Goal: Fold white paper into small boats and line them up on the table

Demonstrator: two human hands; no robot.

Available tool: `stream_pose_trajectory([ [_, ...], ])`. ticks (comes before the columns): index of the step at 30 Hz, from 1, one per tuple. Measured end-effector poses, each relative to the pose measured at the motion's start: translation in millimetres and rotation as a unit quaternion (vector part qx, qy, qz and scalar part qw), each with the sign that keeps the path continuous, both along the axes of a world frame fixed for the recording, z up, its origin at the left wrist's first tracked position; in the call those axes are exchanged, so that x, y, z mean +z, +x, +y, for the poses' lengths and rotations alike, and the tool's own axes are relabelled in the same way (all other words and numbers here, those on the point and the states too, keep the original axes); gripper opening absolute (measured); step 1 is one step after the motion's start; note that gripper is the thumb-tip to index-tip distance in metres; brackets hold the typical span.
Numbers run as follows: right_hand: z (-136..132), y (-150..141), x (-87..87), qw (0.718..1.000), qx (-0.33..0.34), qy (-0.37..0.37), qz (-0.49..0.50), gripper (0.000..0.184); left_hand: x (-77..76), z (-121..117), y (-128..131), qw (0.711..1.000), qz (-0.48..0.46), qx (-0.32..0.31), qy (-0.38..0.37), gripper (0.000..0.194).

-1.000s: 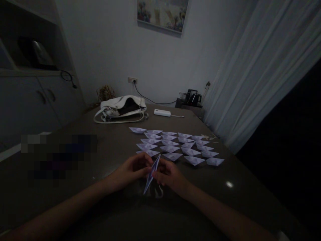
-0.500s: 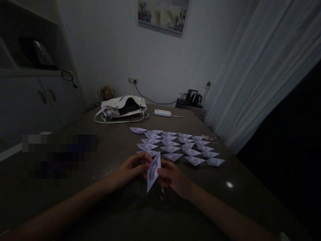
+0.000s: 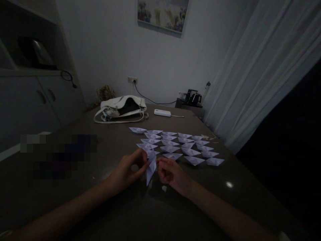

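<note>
My left hand (image 3: 130, 169) pinches a folded white paper boat (image 3: 151, 169) between thumb and fingers, holding it on end above the dark table. Close by the boat's right edge is my right hand (image 3: 174, 174), its fingers curled in and nothing visible in them. Whether those fingertips touch the paper I cannot tell. Just beyond both hands, several finished paper boats (image 3: 170, 149) stand in rows on the table. The held boat and my left fingers partly cover the nearest boats on the left.
On the table (image 3: 112, 140) a white handbag (image 3: 122, 105) lies at the back left, with a white device with a strap (image 3: 162, 113) beside it. A small pale scrap (image 3: 164, 188) lies below my right hand. A sheer curtain (image 3: 250, 67) hangs at the right.
The paper boat has turned and shifted slightly left in my left hand. My right thumb, earlier on the boat's side, has come away from it. The rows of boats stay as they were.
</note>
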State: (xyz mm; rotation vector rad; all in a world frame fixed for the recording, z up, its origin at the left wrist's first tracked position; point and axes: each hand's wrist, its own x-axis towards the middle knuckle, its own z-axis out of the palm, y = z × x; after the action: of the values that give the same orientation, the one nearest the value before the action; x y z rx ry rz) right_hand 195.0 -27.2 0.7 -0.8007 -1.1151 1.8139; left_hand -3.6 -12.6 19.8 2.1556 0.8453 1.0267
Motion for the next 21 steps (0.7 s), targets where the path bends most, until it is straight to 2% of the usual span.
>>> stream_pose_trajectory([
  [3, 1.6, 0.5, -1.1, 1.000, -0.003, -0.003, 0.006, 0.030, 0.7, -1.1, -1.7, 1.000, 0.022, -0.001, 0.022, 0.004],
  [9, 5.0, 3.1, -3.0, 1.000, -0.013, -0.018, 0.020, 0.031, -3.8, 4.5, -5.2, 0.999, 0.029, 0.011, 0.043, 0.024],
  [13, 4.0, 4.4, -0.7, 1.000, 0.000, -0.019, 0.020, 0.031, -5.3, 9.7, -8.6, 0.998, 0.029, 0.025, 0.054, 0.021],
  [21, -0.4, 4.7, 5.1, 0.998, -0.001, -0.034, 0.044, 0.029, 0.0, 7.5, -11.2, 0.994, 0.075, -0.005, 0.085, 0.021],
])
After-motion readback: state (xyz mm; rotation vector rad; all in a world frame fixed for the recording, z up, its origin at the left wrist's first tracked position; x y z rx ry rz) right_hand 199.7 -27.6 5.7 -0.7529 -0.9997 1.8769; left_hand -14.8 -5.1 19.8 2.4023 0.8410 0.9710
